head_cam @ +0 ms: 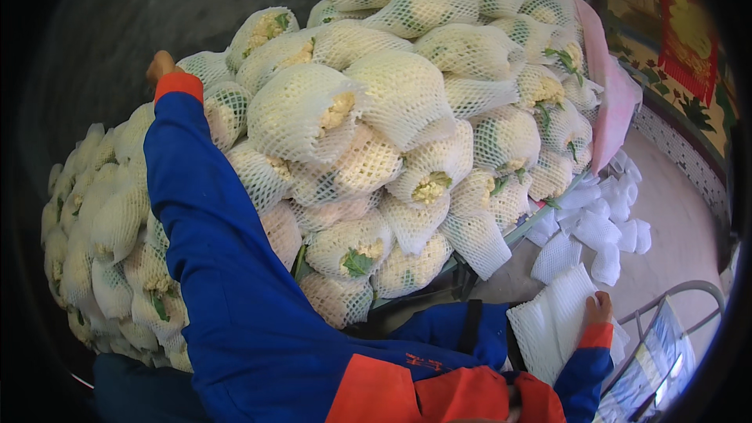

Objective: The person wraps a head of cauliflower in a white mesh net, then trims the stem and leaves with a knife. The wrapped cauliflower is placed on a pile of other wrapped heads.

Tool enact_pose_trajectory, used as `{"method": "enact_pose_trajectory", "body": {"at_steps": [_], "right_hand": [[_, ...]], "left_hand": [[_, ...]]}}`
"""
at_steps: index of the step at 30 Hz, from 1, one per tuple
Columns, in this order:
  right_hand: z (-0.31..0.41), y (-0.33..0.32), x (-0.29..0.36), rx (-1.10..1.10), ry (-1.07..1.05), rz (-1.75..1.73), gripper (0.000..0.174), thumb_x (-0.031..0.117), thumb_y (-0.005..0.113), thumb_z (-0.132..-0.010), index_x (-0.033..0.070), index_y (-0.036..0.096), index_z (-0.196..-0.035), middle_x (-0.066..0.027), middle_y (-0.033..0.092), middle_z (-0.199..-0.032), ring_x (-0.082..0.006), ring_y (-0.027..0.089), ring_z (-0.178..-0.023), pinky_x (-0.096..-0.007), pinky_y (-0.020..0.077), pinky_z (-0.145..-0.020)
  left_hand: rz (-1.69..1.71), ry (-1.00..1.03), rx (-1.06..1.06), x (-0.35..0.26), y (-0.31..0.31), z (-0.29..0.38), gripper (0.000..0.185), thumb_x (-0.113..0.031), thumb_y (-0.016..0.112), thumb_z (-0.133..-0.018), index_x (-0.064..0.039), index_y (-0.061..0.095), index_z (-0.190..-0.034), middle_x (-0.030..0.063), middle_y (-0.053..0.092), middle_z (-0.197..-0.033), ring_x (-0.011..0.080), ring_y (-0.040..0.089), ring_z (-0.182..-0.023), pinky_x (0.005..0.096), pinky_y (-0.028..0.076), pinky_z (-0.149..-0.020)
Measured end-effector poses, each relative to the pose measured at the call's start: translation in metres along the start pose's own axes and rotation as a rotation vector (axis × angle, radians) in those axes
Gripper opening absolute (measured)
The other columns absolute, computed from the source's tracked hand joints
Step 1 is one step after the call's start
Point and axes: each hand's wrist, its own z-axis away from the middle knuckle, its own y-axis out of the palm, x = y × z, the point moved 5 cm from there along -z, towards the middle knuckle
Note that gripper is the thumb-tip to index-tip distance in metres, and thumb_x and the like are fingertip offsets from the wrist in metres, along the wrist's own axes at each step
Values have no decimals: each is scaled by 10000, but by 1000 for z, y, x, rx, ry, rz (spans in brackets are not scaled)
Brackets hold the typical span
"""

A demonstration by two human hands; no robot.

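A large heap of cauliflowers in white foam net sleeves rises before me, with one sleeved cauliflower [305,111] near its middle top. My left hand [161,66] reaches to the heap's far left edge, beside a sleeved cauliflower [205,67]. Its fingers are bent and partly hidden, so I cannot tell whether it grips anything. At the lower right, my right hand [598,306] touches a bundle of flat, unfilled foam net sleeves [555,320] by my leg. Whether its fingers are closed on a sleeve is unclear.
More loose foam sleeves [593,229] lie on the floor at right. A pink cloth [608,100] borders the heap, whose right part rests on a metal frame [543,211]. A chair-like tubular metal frame [693,288] stands at lower right. A red hanging [687,41] decorates the wall.
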Motion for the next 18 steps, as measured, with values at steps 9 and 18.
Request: {"method": "enact_pose_trajectory", "body": {"at_steps": [9, 18], "right_hand": [[14, -8, -10, -88, -42, 22, 331, 214, 667, -785, 18, 628, -1050, -189, 659, -1024, -349, 623, -978, -421, 487, -882], [51, -29, 12, -207, -10, 113, 322, 193, 695, -797, 50, 624, -1077, -187, 652, -1071, -373, 598, -1043, -437, 469, -932]], "left_hand": [[839, 540, 441, -187, 83, 214, 197, -83, 623, -855, -13, 672, -1032, 86, 662, -1006, 194, 616, -929, 366, 494, -850], [645, 1444, 2091, -178, -32, 684, 307, -52, 539, -857, -15, 628, -1148, 185, 663, -1091, 341, 660, -920, 391, 525, -808]]}}
